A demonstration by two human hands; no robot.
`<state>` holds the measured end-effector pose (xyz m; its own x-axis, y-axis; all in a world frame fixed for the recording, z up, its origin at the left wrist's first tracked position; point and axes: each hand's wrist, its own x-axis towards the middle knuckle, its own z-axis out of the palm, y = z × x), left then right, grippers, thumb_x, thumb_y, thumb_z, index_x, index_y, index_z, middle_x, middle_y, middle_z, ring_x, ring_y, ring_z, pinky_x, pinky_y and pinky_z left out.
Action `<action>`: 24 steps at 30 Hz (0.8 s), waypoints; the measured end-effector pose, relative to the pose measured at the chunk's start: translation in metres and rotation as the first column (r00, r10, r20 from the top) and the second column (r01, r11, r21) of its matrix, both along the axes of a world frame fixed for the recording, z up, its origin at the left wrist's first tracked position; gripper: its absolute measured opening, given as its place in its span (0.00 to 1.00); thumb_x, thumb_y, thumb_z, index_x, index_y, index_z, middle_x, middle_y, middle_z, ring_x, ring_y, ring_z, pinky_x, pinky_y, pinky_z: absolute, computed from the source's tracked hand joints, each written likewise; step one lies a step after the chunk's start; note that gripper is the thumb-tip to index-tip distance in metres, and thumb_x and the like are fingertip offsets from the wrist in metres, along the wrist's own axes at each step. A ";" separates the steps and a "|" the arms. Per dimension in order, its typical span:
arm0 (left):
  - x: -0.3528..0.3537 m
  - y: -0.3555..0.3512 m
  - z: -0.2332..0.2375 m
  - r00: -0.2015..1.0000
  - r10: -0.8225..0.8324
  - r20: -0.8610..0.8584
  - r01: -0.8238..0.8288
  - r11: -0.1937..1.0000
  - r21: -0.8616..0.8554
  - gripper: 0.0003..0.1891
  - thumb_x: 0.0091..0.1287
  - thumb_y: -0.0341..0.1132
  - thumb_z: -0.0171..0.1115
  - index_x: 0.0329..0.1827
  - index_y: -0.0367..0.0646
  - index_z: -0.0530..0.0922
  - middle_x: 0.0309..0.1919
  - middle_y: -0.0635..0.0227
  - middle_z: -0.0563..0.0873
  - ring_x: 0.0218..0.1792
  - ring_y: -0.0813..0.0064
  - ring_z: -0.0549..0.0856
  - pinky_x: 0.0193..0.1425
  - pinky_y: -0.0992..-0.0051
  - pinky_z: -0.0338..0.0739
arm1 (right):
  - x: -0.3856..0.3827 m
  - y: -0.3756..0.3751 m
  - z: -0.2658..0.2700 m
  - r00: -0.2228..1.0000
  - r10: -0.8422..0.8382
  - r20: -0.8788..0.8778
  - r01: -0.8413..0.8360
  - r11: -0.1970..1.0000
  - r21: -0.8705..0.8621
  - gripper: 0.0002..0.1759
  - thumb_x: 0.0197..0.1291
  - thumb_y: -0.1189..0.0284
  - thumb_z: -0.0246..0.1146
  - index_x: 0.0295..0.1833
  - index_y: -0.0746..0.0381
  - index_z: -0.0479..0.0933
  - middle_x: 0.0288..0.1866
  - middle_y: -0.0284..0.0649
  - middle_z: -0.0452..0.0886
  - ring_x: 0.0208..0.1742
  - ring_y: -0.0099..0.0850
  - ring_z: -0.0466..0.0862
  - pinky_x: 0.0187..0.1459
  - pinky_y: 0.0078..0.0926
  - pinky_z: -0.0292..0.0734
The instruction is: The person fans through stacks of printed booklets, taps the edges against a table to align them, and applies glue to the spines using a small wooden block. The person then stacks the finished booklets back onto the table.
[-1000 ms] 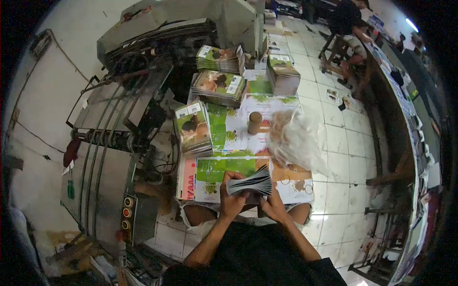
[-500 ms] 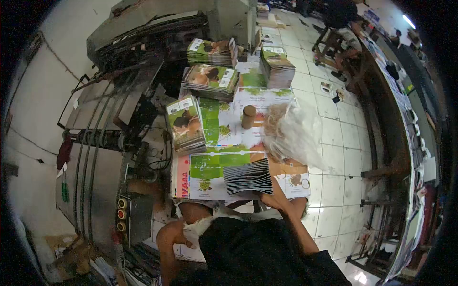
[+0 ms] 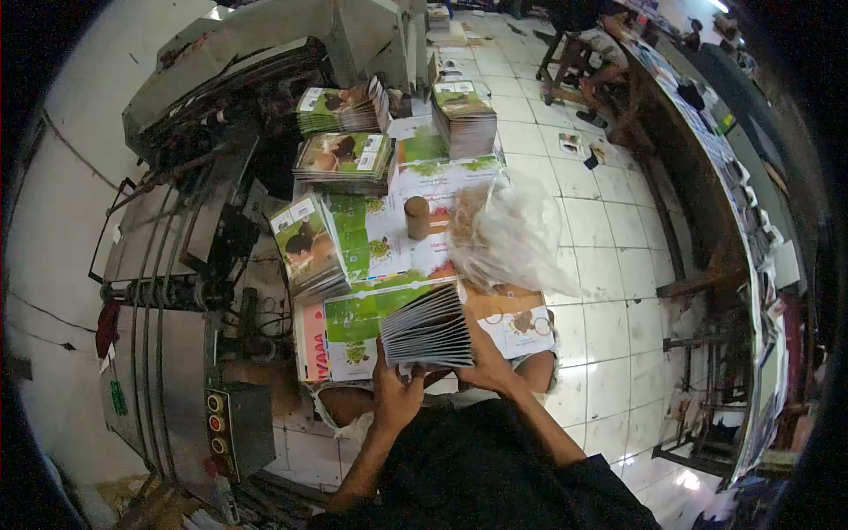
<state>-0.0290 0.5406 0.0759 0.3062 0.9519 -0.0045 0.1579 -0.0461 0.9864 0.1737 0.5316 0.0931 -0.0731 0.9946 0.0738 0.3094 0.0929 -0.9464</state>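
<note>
A fanned stack of thin booklets (image 3: 430, 329) is held above the near edge of the printed sheets (image 3: 393, 296), its page edges facing me. My left hand (image 3: 397, 393) grips the stack at its left side, thumb on the near edge. Along the right side my right hand (image 3: 484, 360) is closed on the same stack; some of its fingers are hidden behind the booklets. Beyond lie further booklet stacks: one at the left (image 3: 307, 247), one behind it (image 3: 343, 159), one at the far left (image 3: 340, 108) and one at the far right (image 3: 465, 119).
A brown cylinder (image 3: 417, 218) stands mid-table beside a clear plastic bag (image 3: 517, 234) of what look like rubber bands. A machine with a button panel (image 3: 217, 424) stands on the left. To the right are a tiled floor (image 3: 609, 274) and a long bench; a person (image 3: 605, 57) sits far off.
My left hand has come up from beside my knee and taken hold of the booklet stack's left side. The stack has shifted slightly left and tilted. The view has turned somewhat.
</note>
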 end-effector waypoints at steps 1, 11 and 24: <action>-0.001 -0.003 -0.002 0.998 0.007 -0.063 -0.004 0.998 0.061 0.31 0.65 0.25 0.64 0.69 0.31 0.61 0.59 0.48 0.77 0.58 0.56 0.79 0.64 0.62 0.71 | -0.002 -0.004 0.015 1.000 0.006 -0.003 -0.006 1.000 0.025 0.52 0.49 0.73 0.73 0.76 0.68 0.50 0.67 0.57 0.70 0.66 0.48 0.73 0.68 0.37 0.65; 0.001 -0.018 0.003 0.964 0.015 -0.267 0.012 0.995 0.100 0.40 0.60 0.22 0.64 0.75 0.31 0.55 0.67 0.46 0.71 0.66 0.51 0.73 0.71 0.62 0.65 | -0.007 -0.005 0.005 0.993 0.032 -0.114 -0.041 0.996 -0.083 0.61 0.49 0.71 0.75 0.79 0.68 0.40 0.73 0.60 0.64 0.74 0.48 0.67 0.74 0.37 0.59; -0.014 -0.017 -0.043 0.988 -0.031 -0.151 0.044 0.995 0.085 0.49 0.53 0.31 0.69 0.76 0.28 0.49 0.63 0.45 0.74 0.62 0.52 0.77 0.70 0.61 0.67 | 0.051 -0.012 0.113 0.989 0.117 0.086 -0.118 0.993 0.000 0.53 0.44 0.81 0.69 0.79 0.55 0.56 0.79 0.54 0.57 0.79 0.51 0.58 0.75 0.43 0.56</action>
